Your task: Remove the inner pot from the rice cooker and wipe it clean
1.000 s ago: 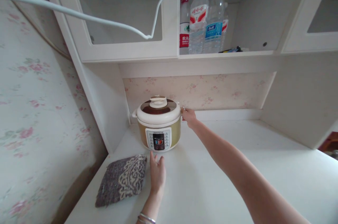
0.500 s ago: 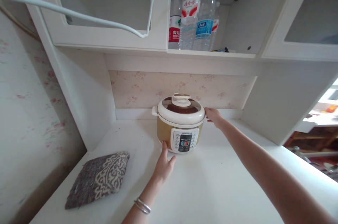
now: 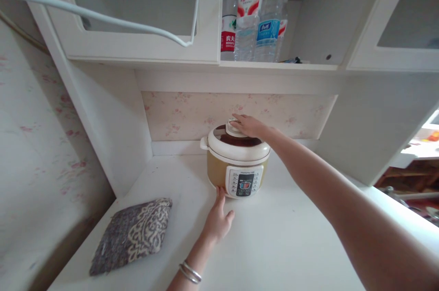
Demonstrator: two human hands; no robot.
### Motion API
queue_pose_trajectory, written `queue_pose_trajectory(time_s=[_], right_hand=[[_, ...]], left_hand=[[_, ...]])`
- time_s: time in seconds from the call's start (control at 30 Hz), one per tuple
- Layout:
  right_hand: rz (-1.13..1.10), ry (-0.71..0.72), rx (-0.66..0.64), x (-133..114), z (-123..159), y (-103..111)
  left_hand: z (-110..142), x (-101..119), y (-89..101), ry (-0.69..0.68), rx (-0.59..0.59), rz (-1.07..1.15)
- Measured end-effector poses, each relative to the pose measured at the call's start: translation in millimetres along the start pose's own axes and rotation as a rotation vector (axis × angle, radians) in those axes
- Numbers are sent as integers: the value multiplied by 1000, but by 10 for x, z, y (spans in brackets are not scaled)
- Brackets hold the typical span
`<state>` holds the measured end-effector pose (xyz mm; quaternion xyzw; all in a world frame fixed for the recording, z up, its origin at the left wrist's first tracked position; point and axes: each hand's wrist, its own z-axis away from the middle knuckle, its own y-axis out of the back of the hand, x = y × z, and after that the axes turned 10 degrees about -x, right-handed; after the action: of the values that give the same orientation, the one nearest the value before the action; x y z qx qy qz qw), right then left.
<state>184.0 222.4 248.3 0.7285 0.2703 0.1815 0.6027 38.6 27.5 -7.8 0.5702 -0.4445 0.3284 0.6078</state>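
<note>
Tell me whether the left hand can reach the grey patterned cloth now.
Probably yes: the grey patterned cloth lies on the counter left of the left hand, with nothing visible between them. That hand, at the base of the cooker, appears not to grip it.

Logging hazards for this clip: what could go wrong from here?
The right hand is over the lid handle of the electric pressure cooker, while the left hand has only its fingers at the base; a twist or pull could turn or slide the whole cooker.

Plastic bottles stand on the open shelf above, so a knock there might tip one down.
</note>
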Motion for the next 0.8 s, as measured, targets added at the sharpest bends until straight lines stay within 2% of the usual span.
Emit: queue_pose_trajectory(time_s=[0.13,0.33,0.5,0.63,0.8], right_hand=[[124,25,-113,-36,-69,39],[321,-75,-142,-123,-44,6],[332,-247,-135,-246,-104,-25],[348,-234,-142,-297,-107,-19],[225,-313,-107,-293,-111,53]], left_hand=[[-28,-27,18,-15,2,-17],[-42,-60,49,-12,-23,-55],[-34,-42,61,-8,-32,-56],[-35,-21,68,-6,-32,-67],[-39,-61,61,-26,-26,-88]])
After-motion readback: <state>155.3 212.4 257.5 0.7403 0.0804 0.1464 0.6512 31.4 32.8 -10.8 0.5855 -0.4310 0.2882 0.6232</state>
